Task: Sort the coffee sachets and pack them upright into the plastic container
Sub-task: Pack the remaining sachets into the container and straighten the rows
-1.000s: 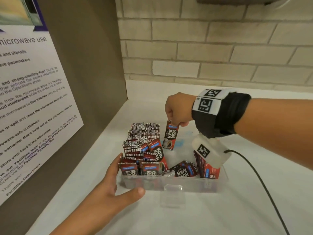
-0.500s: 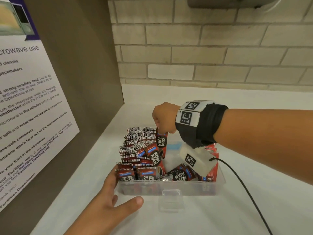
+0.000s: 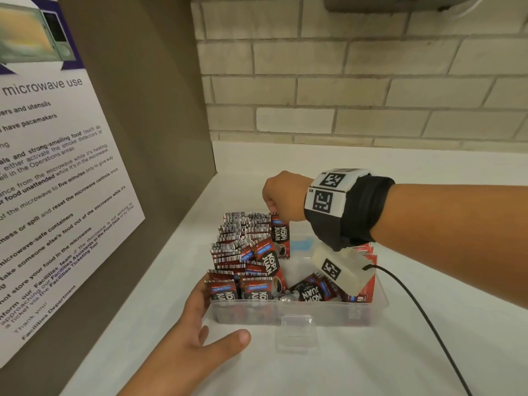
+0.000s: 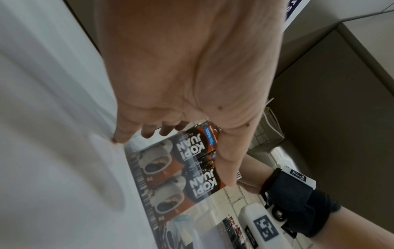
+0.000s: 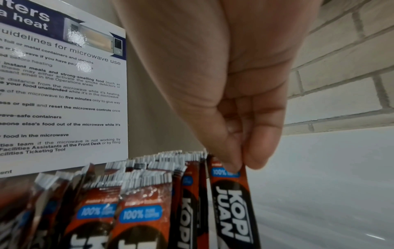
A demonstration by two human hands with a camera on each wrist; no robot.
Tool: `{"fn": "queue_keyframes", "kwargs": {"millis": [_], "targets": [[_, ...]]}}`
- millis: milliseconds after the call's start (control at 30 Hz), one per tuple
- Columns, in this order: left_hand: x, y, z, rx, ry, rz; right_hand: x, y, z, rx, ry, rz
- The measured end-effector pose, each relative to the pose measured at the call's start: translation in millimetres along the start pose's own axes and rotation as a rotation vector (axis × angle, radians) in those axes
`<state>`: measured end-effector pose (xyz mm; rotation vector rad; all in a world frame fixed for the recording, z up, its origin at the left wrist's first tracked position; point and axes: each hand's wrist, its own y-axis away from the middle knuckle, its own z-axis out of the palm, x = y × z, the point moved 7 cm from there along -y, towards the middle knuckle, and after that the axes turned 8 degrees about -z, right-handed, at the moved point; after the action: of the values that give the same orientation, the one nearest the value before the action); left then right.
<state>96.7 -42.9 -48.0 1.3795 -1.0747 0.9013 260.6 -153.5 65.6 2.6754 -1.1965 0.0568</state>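
Observation:
A clear plastic container point(image 3: 294, 312) sits on the white counter, its left half packed with upright red-and-black Kopi Juan sachets point(image 3: 245, 238). My right hand point(image 3: 281, 195) pinches the top edge of one sachet point(image 3: 280, 234) point(image 5: 232, 203) between thumb and fingers, holding it upright against the right side of the standing rows. A few sachets point(image 3: 311, 292) lie loose at the container's front right. My left hand point(image 3: 200, 335) rests open against the container's front left corner, fingers along its left wall and thumb point(image 4: 229, 165) across the front.
A brown side panel with a microwave-use poster point(image 3: 57, 181) stands close on the left. A brick wall point(image 3: 357, 90) closes the back. A small clear tab point(image 3: 297, 330) lies in front of the container. A black cable point(image 3: 423, 315) runs from my right wrist over the counter.
My right hand moved left and down with the sachet, bringing it from above the container's open middle to stand against the upright rows. The left hand stayed at the corner.

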Motion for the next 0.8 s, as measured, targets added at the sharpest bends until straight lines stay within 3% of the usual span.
{"fn": "queue_keyframes", "kwargs": {"millis": [367, 633, 800], "targets": [[4, 0, 5, -0.003, 0.048, 0.006, 0, 14, 1, -0.038, 0.063, -0.006], [9, 5, 3, 0.0, 0.062, 0.036, 14, 47, -38, 0.284, -0.09, 0.058], [13, 6, -3, 0.01, 0.098, 0.059, 6, 71, -30, 0.182, -0.222, 0.005]]}}
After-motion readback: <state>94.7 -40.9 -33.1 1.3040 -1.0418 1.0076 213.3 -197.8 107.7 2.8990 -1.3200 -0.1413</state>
